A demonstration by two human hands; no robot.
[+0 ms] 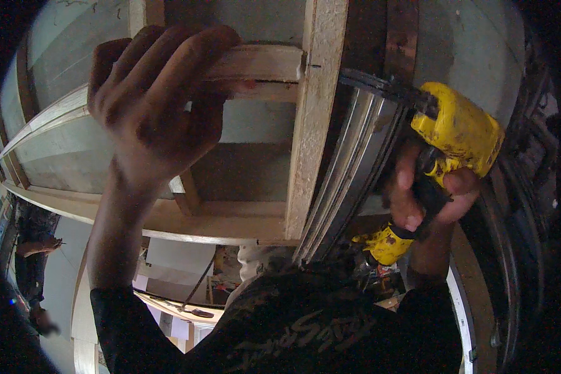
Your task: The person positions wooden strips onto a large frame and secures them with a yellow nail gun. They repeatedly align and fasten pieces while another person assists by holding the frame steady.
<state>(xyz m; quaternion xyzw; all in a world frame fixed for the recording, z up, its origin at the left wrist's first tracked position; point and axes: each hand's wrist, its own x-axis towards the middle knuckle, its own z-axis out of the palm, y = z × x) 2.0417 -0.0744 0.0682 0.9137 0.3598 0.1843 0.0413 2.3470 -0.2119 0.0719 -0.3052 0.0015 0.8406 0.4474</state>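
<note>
My left hand (159, 103) is closed around a pale wooden slat (265, 62), fingers over its top. The slat's right end meets an upright wooden post (315, 118), and a short dark mark shows on the post beside that joint. On the other side of the post, my right hand (459, 198) grips the handle of a nail gun with a worn yellow body (464, 124). Its long silver magazine (349, 168) slants down to the left, close alongside the post. Whether the gun's nose touches the wood I cannot tell.
Grey panels back the wooden frame, whose lower rail (243, 215) crosses below my left hand. A thin curved strip (43, 124) bends away at the left. Dark curved tubes (511, 249) run down the right side. Another person's hand (40, 246) shows at the far left.
</note>
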